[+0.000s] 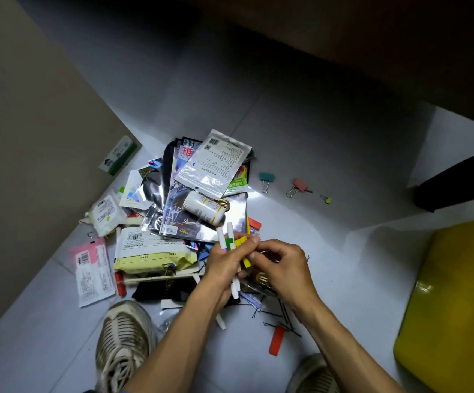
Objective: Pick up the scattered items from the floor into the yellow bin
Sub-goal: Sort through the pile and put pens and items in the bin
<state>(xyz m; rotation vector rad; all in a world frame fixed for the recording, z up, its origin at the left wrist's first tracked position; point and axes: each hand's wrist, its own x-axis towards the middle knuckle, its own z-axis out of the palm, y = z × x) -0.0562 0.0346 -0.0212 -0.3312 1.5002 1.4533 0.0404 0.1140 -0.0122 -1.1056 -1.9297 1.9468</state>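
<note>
A heap of scattered items (pixel 196 205) lies on the pale floor: packets, magazines, a white bottle (pixel 202 207), sticks and hairpins. My left hand (pixel 224 265) grips a bundle of white pens and coloured sticks (pixel 231 241) just above the heap's near edge. My right hand (pixel 281 268) is right beside it, its fingers pinching the yellow stick (pixel 243 245) in that bundle. The yellow bin (pixel 454 302) stands at the right edge, partly out of view.
Three binder clips, teal (pixel 266 179), pink (pixel 298 187) and small yellow (pixel 326 199), lie right of the heap. A red stick (pixel 276 340) and black hairpins lie near my shoes (pixel 122 344). A beige wall runs along the left; dark furniture (pixel 457 180) stands at the right.
</note>
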